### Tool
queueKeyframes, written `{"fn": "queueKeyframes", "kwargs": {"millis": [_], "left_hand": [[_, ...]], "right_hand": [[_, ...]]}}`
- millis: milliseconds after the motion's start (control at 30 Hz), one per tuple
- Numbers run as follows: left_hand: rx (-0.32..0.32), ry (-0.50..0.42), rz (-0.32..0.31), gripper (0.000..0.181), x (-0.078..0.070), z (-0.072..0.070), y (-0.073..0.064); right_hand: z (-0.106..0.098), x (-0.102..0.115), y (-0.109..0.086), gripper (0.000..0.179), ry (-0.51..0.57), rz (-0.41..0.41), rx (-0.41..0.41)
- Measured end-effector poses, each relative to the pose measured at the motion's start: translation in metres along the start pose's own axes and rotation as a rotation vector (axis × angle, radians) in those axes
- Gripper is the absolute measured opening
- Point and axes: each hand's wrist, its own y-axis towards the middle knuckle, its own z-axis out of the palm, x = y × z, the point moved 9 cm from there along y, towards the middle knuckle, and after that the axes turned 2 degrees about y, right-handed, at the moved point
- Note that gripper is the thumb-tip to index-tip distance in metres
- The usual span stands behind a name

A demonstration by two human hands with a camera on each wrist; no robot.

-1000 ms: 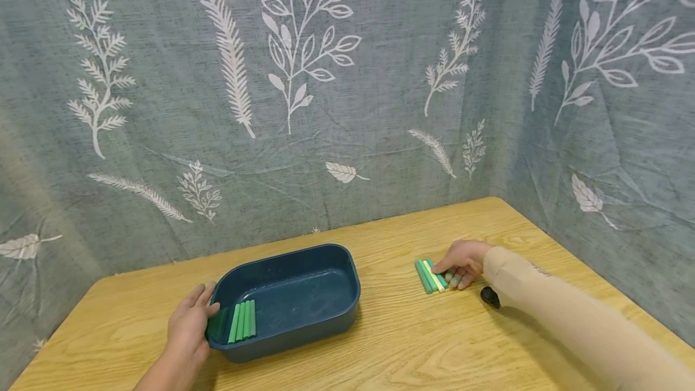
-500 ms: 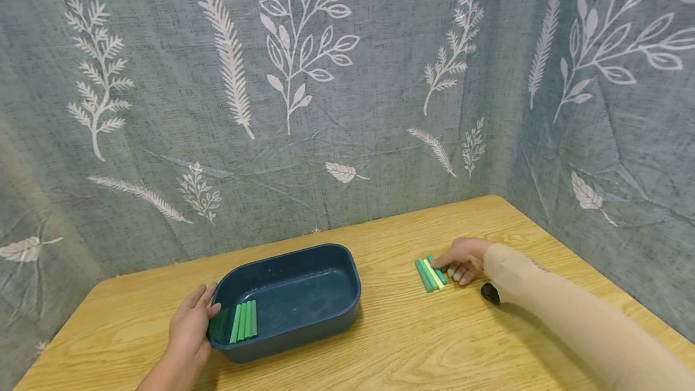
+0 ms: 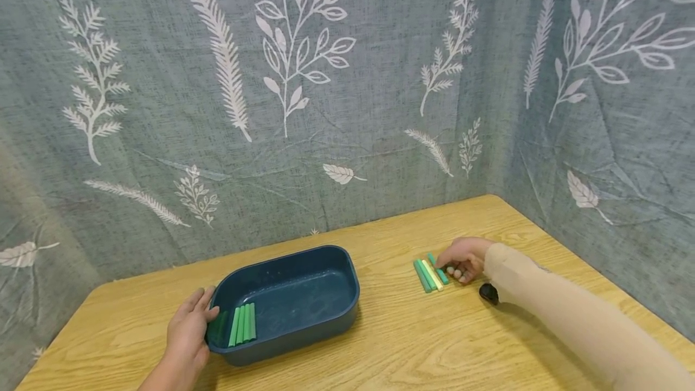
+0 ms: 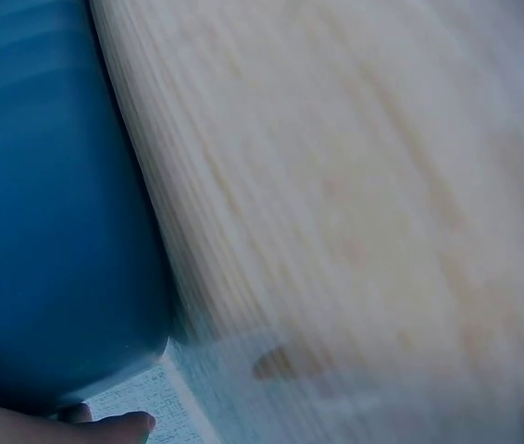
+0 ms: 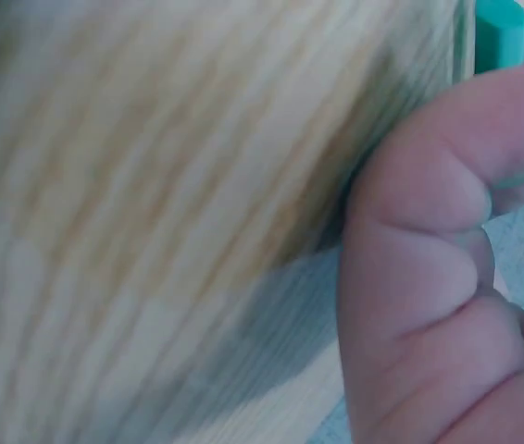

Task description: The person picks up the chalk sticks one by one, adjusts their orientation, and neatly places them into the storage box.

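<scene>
In the head view a dark blue plastic basin (image 3: 304, 349) stands left of centre, with several green chalk sticks (image 3: 242, 324) side by side at its left end. My left hand (image 3: 187, 330) grips the basin's left end, thumb over the rim. On the right, my right hand (image 3: 464, 260) pinches a teal-green chalk stick (image 3: 442, 276), which lies on the table; the fingertips partly hide it. Just left of it lie a yellow chalk stick (image 3: 432, 275) and green chalk sticks (image 3: 423, 276). The right wrist view shows one teal stick end (image 5: 500, 37) beyond the thumb.
Everything rests on a wooden table (image 3: 391, 343). A grey-green curtain (image 3: 380, 107) with white leaf prints hangs behind the table and along its right side. A black round object (image 3: 488, 293) sits beneath the right wrist, by the beige sleeve (image 3: 570, 312).
The teal-green chalk stick under my right fingers has separated from the yellow one, leaving a gap between them. My left hand and the basin have stayed in place.
</scene>
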Motion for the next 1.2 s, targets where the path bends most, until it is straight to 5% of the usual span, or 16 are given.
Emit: {"fn": "queueKeyframes", "kwargs": {"millis": [600, 1200], "left_hand": [[-0.001, -0.008, 0.018, 0.067, 0.001, -0.002, -0.001], [0.009, -0.042, 0.070, 0.065, -0.003, -0.003, -0.007]], "right_hand": [[-0.002, 0.017, -0.032, 0.019, 0.160, -0.143, 0.061], [0.032, 0.051, -0.045, 0.021, 0.393, -0.258, 0.149]]}}
